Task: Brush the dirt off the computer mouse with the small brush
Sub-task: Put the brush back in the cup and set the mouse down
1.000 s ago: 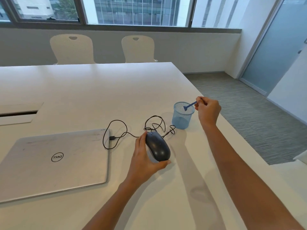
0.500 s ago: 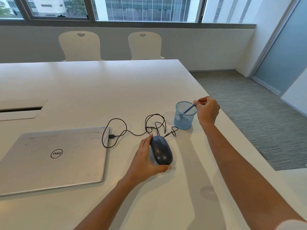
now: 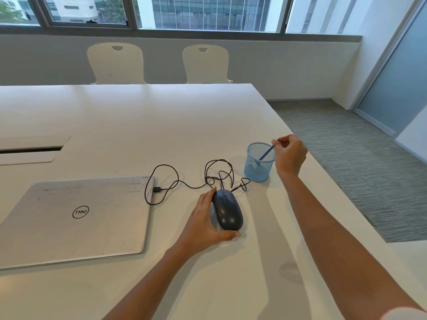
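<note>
- The dark grey wired computer mouse (image 3: 227, 210) lies flat on the white table (image 3: 115, 116), just to the right of the closed silver Dell laptop (image 3: 74, 218) and well apart from its edge.
- The left hand (image 3: 204, 224) cups the mouse from the laptop side: fingers run along its left flank and the thumb curls round its near end, touching the shell.
- The mouse's black cable (image 3: 184, 179) loops in loose coils on the table beyond the mouse; its USB plug (image 3: 157, 189) lies at the laptop's right edge.
- A light blue mesh pen cup (image 3: 259, 162) stands upright beyond and to the right of the mouse, near the far end of the cable coils.
- The right hand (image 3: 290, 155) hangs at the cup's right rim, fingers closed in a pinch on the upper end of the small blue brush (image 3: 266, 154).
- The brush slants down into the cup, its lower end inside the mesh wall; the bristles are hard to make out through the mesh.
- Two white chairs (image 3: 116, 63) stand at the far side of the table, beyond the laptop.
</note>
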Demonstrator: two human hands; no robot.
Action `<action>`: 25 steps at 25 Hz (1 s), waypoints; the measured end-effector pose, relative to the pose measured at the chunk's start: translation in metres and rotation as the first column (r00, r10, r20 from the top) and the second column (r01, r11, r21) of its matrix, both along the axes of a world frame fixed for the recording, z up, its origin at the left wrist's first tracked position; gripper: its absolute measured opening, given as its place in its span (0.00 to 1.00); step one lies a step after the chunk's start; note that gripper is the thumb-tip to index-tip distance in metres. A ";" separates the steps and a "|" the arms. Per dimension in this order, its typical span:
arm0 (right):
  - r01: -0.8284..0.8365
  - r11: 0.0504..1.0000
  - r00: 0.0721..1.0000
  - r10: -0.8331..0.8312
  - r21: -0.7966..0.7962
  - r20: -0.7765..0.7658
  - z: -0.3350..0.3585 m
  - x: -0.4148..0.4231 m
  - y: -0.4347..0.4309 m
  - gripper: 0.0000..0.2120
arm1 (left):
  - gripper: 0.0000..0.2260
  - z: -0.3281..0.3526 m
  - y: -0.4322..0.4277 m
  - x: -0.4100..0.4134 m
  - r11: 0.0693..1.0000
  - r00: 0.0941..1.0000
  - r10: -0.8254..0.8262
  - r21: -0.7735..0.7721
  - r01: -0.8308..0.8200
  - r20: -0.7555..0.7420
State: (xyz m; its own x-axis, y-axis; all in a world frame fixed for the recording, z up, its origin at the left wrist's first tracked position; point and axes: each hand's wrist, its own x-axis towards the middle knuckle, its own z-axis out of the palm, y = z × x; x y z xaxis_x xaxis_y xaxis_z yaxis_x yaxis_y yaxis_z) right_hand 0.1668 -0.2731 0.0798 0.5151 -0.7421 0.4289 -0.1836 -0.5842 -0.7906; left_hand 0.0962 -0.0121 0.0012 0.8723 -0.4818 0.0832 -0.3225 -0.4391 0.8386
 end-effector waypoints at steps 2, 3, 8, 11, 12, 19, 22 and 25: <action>-0.016 0.999 0.999 0.015 -0.029 -0.035 -0.006 0.001 0.002 0.09 | 0.55 0.000 0.000 0.001 1.000 1.000 0.005 -0.001 -0.005 0.005; -0.020 0.999 0.999 0.018 -0.038 -0.045 -0.008 0.001 0.002 0.09 | 0.55 0.000 0.000 0.002 1.000 1.000 0.007 -0.003 -0.007 0.006; -0.043 0.998 0.996 0.038 -0.056 -0.075 -0.014 0.005 -0.003 0.10 | 0.55 0.000 0.004 0.005 1.000 1.000 0.004 0.003 -0.004 0.008; -0.047 0.998 0.997 0.044 -0.040 -0.056 -0.015 0.003 -0.005 0.11 | 0.55 -0.001 0.004 0.005 1.000 1.000 0.007 0.003 -0.007 0.001; -0.037 0.999 0.999 0.036 -0.034 -0.035 -0.013 0.001 -0.004 0.11 | 0.55 -0.001 0.004 0.006 1.000 1.000 0.007 0.002 -0.007 0.000; -0.137 0.990 0.976 0.133 0.013 0.171 -0.014 -0.035 0.044 0.08 | 0.55 -0.002 0.007 0.008 1.000 1.000 -0.001 0.001 0.001 -0.005; -0.245 0.961 0.968 0.236 0.130 0.087 -0.029 -0.054 0.070 0.09 | 0.55 -0.001 0.006 0.007 1.000 1.000 -0.003 0.008 0.003 -0.006; -0.331 0.915 0.922 0.366 0.232 -0.127 -0.047 -0.068 0.085 0.15 | 0.57 -0.001 0.007 0.006 1.000 1.000 0.010 0.013 -0.010 0.007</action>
State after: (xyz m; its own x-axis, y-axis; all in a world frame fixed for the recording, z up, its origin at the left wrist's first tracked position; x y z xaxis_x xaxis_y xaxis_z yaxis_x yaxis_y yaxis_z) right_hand 0.0992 -0.1882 0.0328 0.8069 -0.5641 0.1754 -0.1352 -0.4654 -0.8747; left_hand 0.1022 -0.0049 0.0003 0.8765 -0.4742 0.0832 -0.3239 -0.4528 0.8307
